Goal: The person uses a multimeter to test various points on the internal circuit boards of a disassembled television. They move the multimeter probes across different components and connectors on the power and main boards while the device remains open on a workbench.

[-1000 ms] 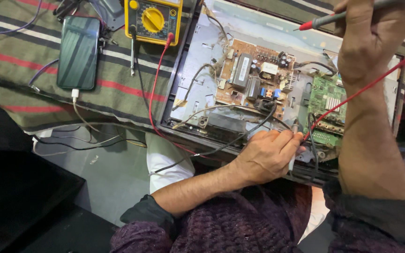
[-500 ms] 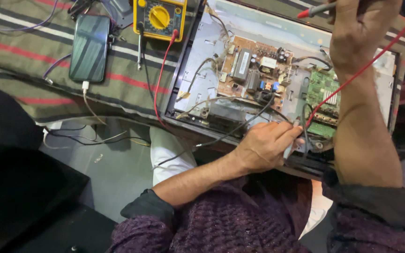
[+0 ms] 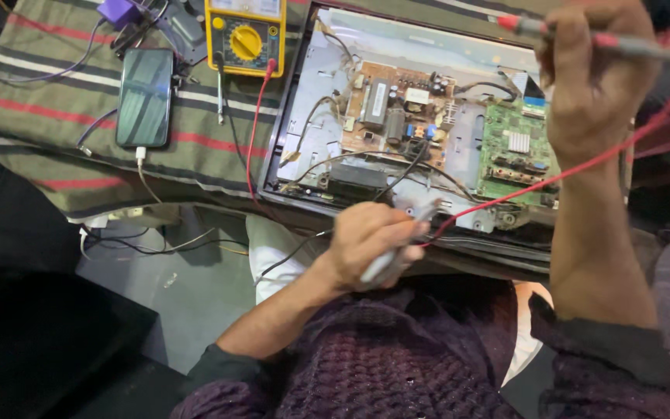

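Observation:
An opened flat-screen panel (image 3: 316, 93) lies back-up on a striped cloth, showing a brown power board (image 3: 397, 109) and a green main board (image 3: 517, 151). My left hand (image 3: 370, 244) is closed around a grey test probe (image 3: 385, 264) at the panel's near edge, its tip pointing toward the metal just below the boards. My right hand (image 3: 595, 85) is raised above the panel's right end, gripping a red test probe (image 3: 537, 27) held level. A red lead (image 3: 521, 194) runs from that hand down toward my left hand.
A yellow multimeter (image 3: 246, 35) with a red lead plugged in sits at the panel's upper left. A dark phone (image 3: 145, 97) on a white cable lies on the striped cloth (image 3: 56, 116). Loose cables hang over the grey floor (image 3: 188, 287) below.
My left hand has drawn back leftward from near the green board to the panel's near edge. My right hand stays raised with the red probe.

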### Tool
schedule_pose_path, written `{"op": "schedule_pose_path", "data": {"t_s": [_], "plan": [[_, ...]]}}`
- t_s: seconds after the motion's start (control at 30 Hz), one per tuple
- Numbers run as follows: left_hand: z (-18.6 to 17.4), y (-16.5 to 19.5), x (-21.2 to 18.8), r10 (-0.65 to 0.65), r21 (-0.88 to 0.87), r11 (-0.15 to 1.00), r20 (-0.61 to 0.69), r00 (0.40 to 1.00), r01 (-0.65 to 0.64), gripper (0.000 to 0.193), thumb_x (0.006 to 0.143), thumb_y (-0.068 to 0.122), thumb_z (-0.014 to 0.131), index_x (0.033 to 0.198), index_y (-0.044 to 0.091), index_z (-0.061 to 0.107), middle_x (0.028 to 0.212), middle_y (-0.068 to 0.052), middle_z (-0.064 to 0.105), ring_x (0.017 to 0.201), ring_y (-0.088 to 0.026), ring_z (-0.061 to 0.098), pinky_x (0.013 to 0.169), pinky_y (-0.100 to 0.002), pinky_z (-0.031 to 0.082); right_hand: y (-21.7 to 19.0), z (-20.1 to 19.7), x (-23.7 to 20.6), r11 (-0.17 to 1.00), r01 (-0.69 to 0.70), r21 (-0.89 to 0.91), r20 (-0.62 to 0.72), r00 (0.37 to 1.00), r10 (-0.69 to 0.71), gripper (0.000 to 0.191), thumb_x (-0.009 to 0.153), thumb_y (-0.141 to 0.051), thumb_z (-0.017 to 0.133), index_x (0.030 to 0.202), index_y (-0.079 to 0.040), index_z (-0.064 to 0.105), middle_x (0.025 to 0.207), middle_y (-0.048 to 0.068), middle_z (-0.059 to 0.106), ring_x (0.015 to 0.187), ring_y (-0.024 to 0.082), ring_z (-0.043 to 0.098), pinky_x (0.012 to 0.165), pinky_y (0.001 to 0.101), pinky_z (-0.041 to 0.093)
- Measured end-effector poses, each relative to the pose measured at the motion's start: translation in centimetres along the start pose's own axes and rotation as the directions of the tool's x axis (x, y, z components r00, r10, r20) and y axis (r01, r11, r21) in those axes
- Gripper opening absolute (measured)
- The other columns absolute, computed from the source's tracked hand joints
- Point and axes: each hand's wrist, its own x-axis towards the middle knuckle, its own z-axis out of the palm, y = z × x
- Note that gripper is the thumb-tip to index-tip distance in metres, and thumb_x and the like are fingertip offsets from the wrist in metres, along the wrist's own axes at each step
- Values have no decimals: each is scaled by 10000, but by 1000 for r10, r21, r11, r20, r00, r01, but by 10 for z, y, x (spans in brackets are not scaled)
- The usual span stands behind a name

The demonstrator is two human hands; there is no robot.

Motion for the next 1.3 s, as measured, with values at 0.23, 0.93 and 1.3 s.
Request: {"op": "schedule_pose_path", "data": {"t_s": [0.23, 0.93, 1.3], "plan": [[-50, 7, -38, -113, 120, 984, -148, 982, 131, 277, 1121, 347, 519, 1140, 78, 579, 835, -88, 610, 672, -252, 597, 599, -401, 465, -6, -32, -96, 998, -46, -46, -139, 990, 39, 196, 1277, -134, 595, 1178, 34, 575, 913, 109, 649, 688, 128, 607, 586, 228, 473], [1, 42, -7, -62, 212, 977, 110, 992, 38, 263, 1035, 208, 723, 1233, 48, 659, 1067, -132, 677, 802, -272, 687, 683, -389, 547, -29, -62, -140, 713, -65, -698, -34, 998, 58, 163, 1084, 60, 656, 1242, 22, 652, 1130, 176, 628, 948, 279, 643, 823, 367, 521], [88, 17, 38, -179, 445, 895, 372, 911, -5, 397, 915, 125, 600, 1298, 22, 608, 1157, -131, 609, 1073, -285, 580, 968, -425, 449, -20, -91, -113, 460, 19, -888, 141, 962, 232, 184, 986, 6, 684, 1166, -30, 704, 1038, 207, 615, 1071, 407, 617, 929, 483, 499]]}}
